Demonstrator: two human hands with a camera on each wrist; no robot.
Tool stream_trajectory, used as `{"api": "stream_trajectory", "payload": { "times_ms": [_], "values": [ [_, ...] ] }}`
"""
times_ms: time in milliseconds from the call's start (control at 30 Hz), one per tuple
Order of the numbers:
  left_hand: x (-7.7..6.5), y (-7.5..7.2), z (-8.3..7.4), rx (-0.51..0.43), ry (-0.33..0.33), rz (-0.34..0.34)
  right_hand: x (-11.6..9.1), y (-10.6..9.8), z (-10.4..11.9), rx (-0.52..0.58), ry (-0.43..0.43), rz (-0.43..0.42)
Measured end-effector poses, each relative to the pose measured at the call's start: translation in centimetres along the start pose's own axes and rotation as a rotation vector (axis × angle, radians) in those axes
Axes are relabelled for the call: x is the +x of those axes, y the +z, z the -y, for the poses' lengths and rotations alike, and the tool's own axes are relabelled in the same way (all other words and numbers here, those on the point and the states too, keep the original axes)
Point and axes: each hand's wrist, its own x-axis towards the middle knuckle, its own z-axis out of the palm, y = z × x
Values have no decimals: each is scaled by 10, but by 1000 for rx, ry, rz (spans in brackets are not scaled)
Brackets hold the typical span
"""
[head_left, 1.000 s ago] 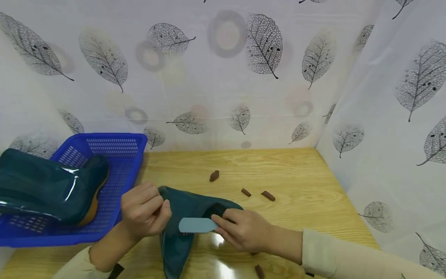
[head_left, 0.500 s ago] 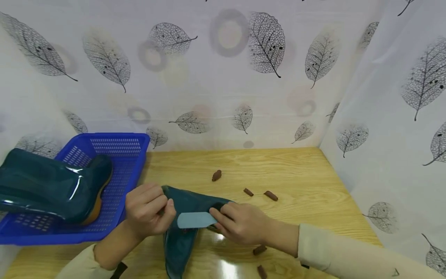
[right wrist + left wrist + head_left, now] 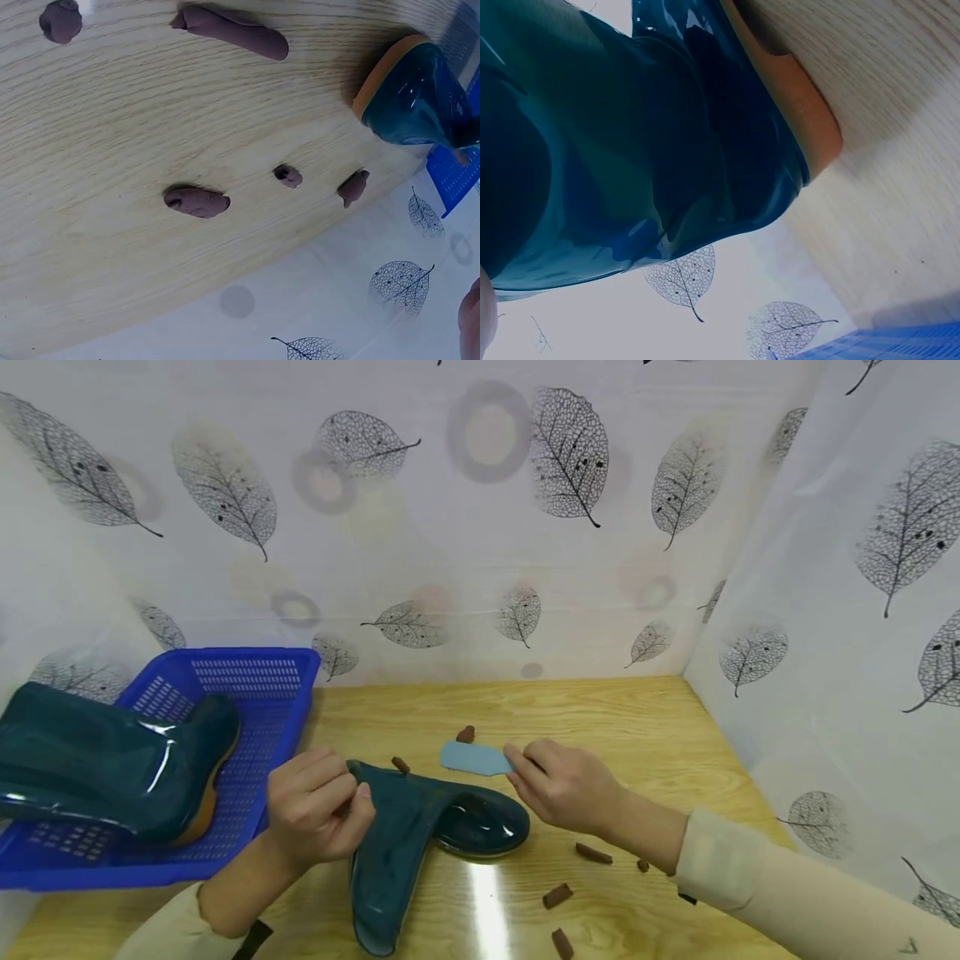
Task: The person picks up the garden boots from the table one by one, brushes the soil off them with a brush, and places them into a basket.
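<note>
My left hand (image 3: 318,806) grips the shaft of a glossy dark-green rain boot (image 3: 480,822) with an orange sole (image 3: 802,105). A finger of that hand (image 3: 486,311) shows against the boot at the edge of the left wrist view. Beyond the boot's toe, my right hand (image 3: 566,781) pinches the end of a light-blue, flat-backed brush (image 3: 474,758), held apart from the boot. The brush is out of sight in the right wrist view. A small brown clay-like lump (image 3: 401,765) shows at the boot's upper edge; whether it sticks to the boot I cannot tell.
A blue perforated basket (image 3: 296,718) stands at the left with a second green boot (image 3: 97,768) lying in it. Several brown lumps are scattered over the wooden table (image 3: 622,718), including a long roll (image 3: 232,34). Leaf-print curtains (image 3: 465,552) hang behind and at the right.
My right hand has carried the brush up and to the right, away from the boot's foot, uncovering its toe. My left hand keeps its grip on the boot in nearly the same place.
</note>
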Motion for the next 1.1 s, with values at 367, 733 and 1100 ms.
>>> {"api": "stream_trajectory", "payload": {
  "times_ms": [367, 733, 1100],
  "values": [
    [11, -1, -7, -111, -86, 0, -16, 0, -5, -24, 97, 91],
    [9, -1, -1, -70, 256, -44, -63, -2, -34, -98, 201, 145],
    [13, -11, 7, 368, 38, 15, -118, -18, -64, -105, 528, 335]
  ]
}}
